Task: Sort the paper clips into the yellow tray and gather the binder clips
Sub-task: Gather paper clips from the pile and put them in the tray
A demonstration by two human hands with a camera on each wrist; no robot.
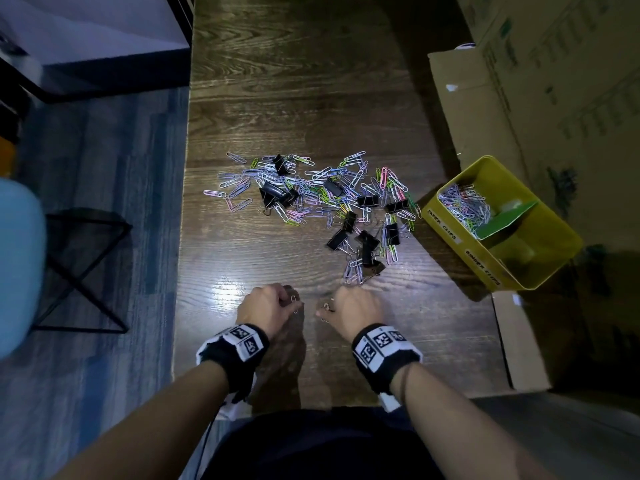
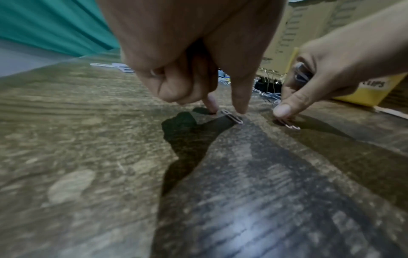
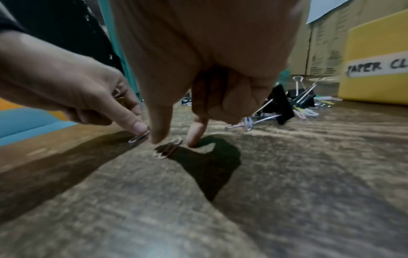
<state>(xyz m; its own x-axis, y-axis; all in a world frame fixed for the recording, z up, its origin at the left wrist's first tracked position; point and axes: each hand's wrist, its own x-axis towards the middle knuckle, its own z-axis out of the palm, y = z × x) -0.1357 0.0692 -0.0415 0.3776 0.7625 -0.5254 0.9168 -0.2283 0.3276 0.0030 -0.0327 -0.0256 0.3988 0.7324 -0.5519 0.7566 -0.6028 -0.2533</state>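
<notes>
1. Wood-grain table point(image 1: 294, 98) was strewn with paper clips point(image 1: 311, 188) and binder clips point(image 1: 337, 239) beside the yellow tray point(image 1: 446, 221).
2. One paper clip point(image 2: 232, 116) was pinched by the left hand point(image 1: 265, 306).
3. Another clip point(image 3: 167, 150) was pinched by the right hand point(image 1: 353, 308).

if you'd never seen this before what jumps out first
A colourful scatter of paper clips mixed with black binder clips fills the middle of the dark wooden table. At its right edge sits a yellow tray; nearer, the left hand and right hand each work at a clip.
</notes>
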